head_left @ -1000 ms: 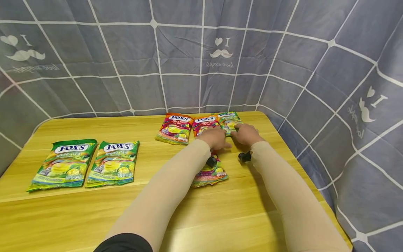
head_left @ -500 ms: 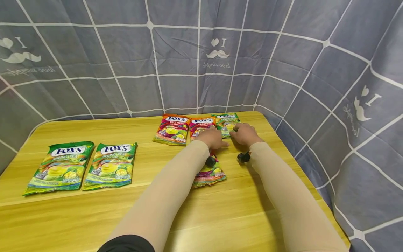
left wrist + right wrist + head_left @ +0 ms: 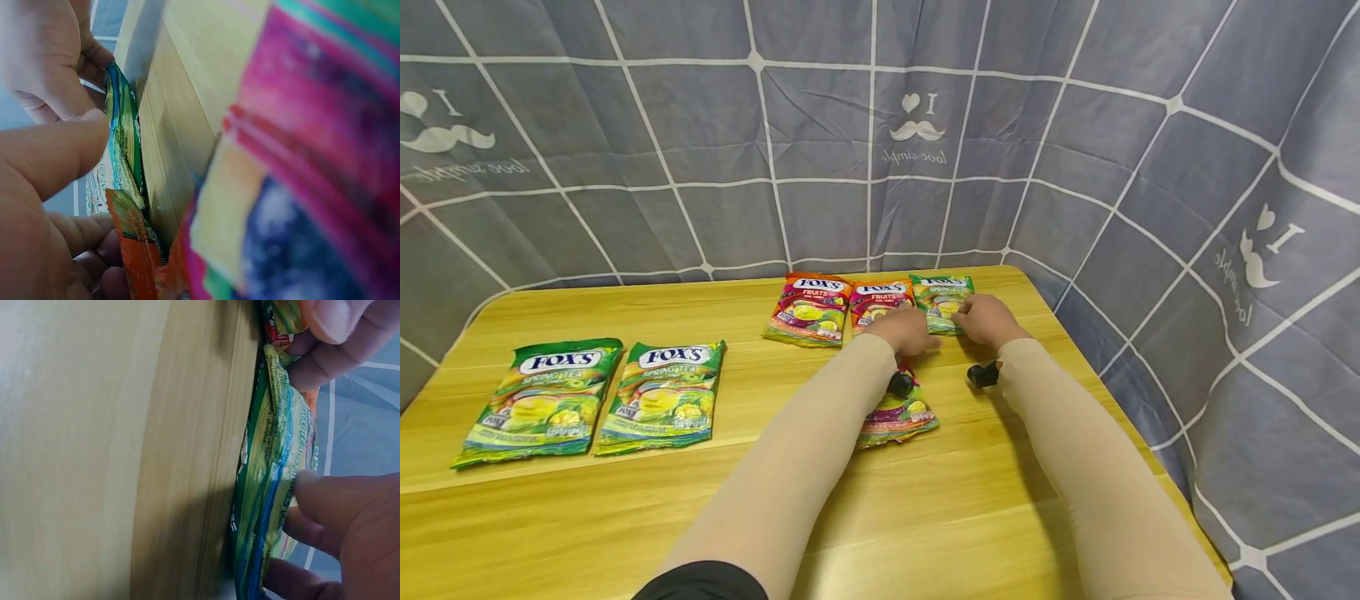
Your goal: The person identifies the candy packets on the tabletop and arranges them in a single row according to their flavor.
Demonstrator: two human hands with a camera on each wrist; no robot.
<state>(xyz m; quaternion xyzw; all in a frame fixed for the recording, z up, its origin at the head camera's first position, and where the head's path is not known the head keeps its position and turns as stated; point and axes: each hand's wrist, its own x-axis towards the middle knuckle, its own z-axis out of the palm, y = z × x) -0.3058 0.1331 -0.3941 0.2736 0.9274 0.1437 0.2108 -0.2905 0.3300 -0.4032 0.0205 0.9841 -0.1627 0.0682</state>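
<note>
A: Where is the green candy bag [image 3: 940, 305] at the hands?
B: At the back of the wooden table [image 3: 700, 525], near its far right corner, lying face up. A red candy bag [image 3: 880, 298] lies just beside it on the left.
A: What is the right hand [image 3: 988, 321] doing?
B: It touches the green bag at its lower right corner, fingers bent, thumb on the printed front. I can't tell whether it pinches the wrapper or only presses on it.
A: And the left hand [image 3: 908, 332]?
B: It reaches over the lower part of that red bag, beside the green one. Its thumb sticks out away from the fingers, which lie by the red bag's corner. Whether they pinch that corner, I can't tell.
A: Any more bags?
B: An orange-topped bag [image 3: 808, 310] lies left of the red one. A purple bag [image 3: 902, 417] shows partly beneath the left wrist. Well apart, on the table's left side, a wide green bag [image 3: 538, 400] and its neighbour [image 3: 658, 400] lie side by side. A grey checked curtain [image 3: 820, 217] hangs behind.
</note>
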